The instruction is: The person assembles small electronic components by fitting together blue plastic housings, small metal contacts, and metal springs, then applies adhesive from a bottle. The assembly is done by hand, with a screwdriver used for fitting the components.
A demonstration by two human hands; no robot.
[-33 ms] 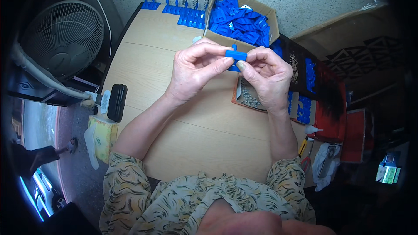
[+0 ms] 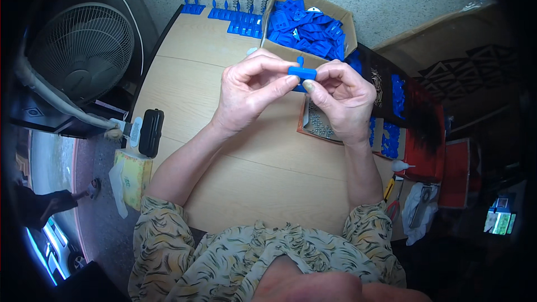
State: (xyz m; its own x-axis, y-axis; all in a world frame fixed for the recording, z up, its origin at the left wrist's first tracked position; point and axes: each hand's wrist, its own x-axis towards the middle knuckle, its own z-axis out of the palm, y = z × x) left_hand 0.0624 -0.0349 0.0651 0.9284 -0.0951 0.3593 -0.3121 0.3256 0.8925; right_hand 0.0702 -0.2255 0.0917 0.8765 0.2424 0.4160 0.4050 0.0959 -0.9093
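A small blue plastic part is raised over the table, pinched from both sides. It has a flat bar and a short stem pointing away from me. My left hand is closed, its thumb and forefinger on the part's left end. On the right end, my right hand is closed the same way. More blue plastic shows just under the bar, partly hidden by my thumbs. Beyond my hands stands a cardboard box heaped with blue plastic plates. Close to my right hand, a shallow tray of small metal balls lies on the table.
Blue pieces with springs and thin rods line the table's far edge. A fan, a black case and a tissue pack are at left. Right are bins of blue parts, a red box, a yellow cutter.
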